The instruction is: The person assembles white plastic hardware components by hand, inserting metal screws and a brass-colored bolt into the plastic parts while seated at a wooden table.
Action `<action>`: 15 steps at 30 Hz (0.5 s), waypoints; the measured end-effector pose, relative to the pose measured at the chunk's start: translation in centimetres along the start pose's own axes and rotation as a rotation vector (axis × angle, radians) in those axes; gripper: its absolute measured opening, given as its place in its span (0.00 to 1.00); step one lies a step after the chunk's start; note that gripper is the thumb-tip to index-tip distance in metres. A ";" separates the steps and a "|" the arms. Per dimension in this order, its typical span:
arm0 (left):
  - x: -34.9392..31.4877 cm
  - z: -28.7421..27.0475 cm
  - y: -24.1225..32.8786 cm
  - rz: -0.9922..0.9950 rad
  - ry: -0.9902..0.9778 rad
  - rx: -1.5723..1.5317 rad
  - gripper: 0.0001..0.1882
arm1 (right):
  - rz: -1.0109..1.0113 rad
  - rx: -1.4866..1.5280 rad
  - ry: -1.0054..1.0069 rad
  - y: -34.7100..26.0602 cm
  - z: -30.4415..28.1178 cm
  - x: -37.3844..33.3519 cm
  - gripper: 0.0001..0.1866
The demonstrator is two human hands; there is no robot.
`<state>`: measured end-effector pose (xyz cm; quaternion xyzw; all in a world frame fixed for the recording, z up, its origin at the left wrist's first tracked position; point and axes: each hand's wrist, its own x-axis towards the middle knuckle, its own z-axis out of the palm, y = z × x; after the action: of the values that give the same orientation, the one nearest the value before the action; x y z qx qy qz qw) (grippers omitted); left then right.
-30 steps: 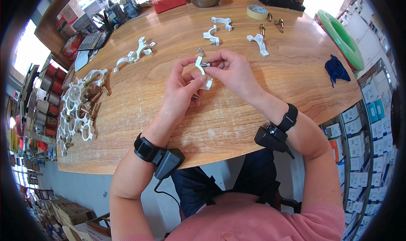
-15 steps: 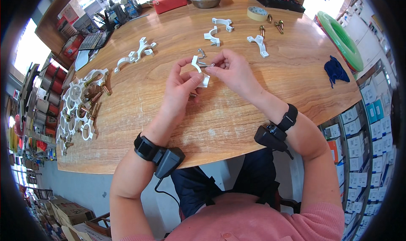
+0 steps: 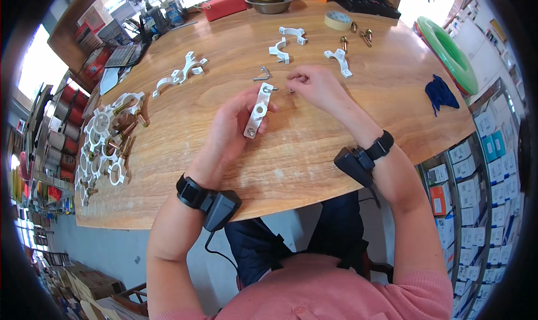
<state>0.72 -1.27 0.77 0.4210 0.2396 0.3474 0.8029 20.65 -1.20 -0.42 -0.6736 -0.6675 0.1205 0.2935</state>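
My left hand point(image 3: 232, 123) holds a white plastic pipe clamp point(image 3: 258, 110) upright over the wooden table point(image 3: 280, 152). A bolt sits in the clamp's lower hole. My right hand point(image 3: 314, 85) pinches a small metal bolt point(image 3: 291, 90) just right of the clamp's top end. A loose metal wing nut point(image 3: 262, 73) lies on the table just beyond both hands.
Loose white clamps point(image 3: 280, 49) and brass bolts point(image 3: 364, 35) lie at the far side with a tape roll point(image 3: 338, 20) and a metal bowl point(image 3: 270, 0). A pile of assembled clamps point(image 3: 106, 143) sits left. A green coil point(image 3: 448, 53) and blue cloth point(image 3: 440, 93) lie right.
My hands have drawn apart. The right hand pulled away to the right with a small bolt, and the left hand tipped the clamp so its flat face shows.
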 end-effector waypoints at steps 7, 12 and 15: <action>0.0 -0.1 -0.1 0.083 0.048 0.157 0.14 | 0.148 0.843 -0.360 -2.7 -0.5 -1.1 0.14; 0.0 0.2 -0.1 0.053 0.061 0.181 0.14 | 0.184 1.058 -0.450 -2.7 -0.3 -1.5 0.14; 0.1 0.3 -0.1 0.051 0.053 0.165 0.16 | 0.199 1.196 -0.547 -2.5 -0.1 -1.6 0.14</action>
<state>1.05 -1.45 0.83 0.4825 0.2778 0.3578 0.7496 18.51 -2.93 0.71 -0.3982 -0.4706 0.6634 0.4242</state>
